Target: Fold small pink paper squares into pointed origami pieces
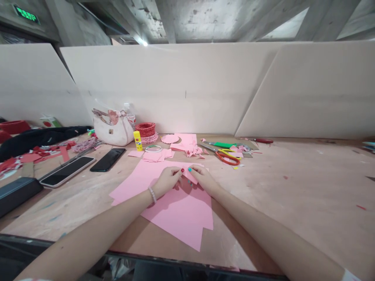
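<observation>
A small folded piece of pink paper (191, 178) is pinched between both hands, above larger pink paper sheets (178, 212) that overlap on the table. My left hand (167, 180), with a beaded bracelet on its wrist, grips the piece at its left side. From the right, my right hand (204, 178) closes thumb and fingers on it. Part of the piece is hidden behind the fingers. Just beyond the hands lie small pink paper squares (154, 156), a roll of tape (153, 148) and several little folded pink pieces (193, 151).
Scissors (227, 157) lie beyond my right hand. A yellow glue stick (137, 141) stands near red cord coils (145, 130) and a white handbag (113, 128). Two phones (108, 160) rest at left. White panels (164, 86) border the table's back; its front edge (131, 255) is close.
</observation>
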Tool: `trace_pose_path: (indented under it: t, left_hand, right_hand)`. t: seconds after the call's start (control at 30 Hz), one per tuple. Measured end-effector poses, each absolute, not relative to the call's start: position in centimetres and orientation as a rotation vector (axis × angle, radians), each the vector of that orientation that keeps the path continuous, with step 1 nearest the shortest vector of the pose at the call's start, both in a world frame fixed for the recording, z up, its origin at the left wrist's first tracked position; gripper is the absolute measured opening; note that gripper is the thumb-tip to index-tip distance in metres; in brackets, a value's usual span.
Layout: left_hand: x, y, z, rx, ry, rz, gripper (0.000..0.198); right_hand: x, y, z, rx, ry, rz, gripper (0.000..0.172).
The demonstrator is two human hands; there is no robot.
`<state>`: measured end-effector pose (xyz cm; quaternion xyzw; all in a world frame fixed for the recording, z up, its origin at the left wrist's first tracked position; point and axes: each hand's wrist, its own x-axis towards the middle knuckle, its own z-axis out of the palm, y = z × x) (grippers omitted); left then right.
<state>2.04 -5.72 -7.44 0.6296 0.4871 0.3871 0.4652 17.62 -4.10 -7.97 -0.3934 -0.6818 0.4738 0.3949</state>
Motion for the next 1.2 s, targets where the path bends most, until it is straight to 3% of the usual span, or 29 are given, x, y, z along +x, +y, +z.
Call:
trace_pose_path:
  t: [0.3,0.63,0.9,1.2]
  left_hand:
    - [1.75,-5.26,-8.08,1.549,1.188,0.940,0.039]
    - [2.17,-5.61,-8.05,1.560,1.162,0.972,0.037]
    - [1.78,-6.05,-7.85,1.958,1.206,0.899,0.029]
    - [1.72,-5.90,-8.02,1.968,1.241,0.980,0.033]
  right_hand:
    - [17.51,-3.75,-8.28,-1.092,-1.766,1.041,0.023]
    - [17.54,-4.10,-7.72,-0.995,-1.730,1.025,0.006]
    - [17.21,-4.48,-7.82,-0.953,-1.913,1.001,0.014]
    - [17.49,-4.45,-7.76,-0.934,-1.912,0.906,0.018]
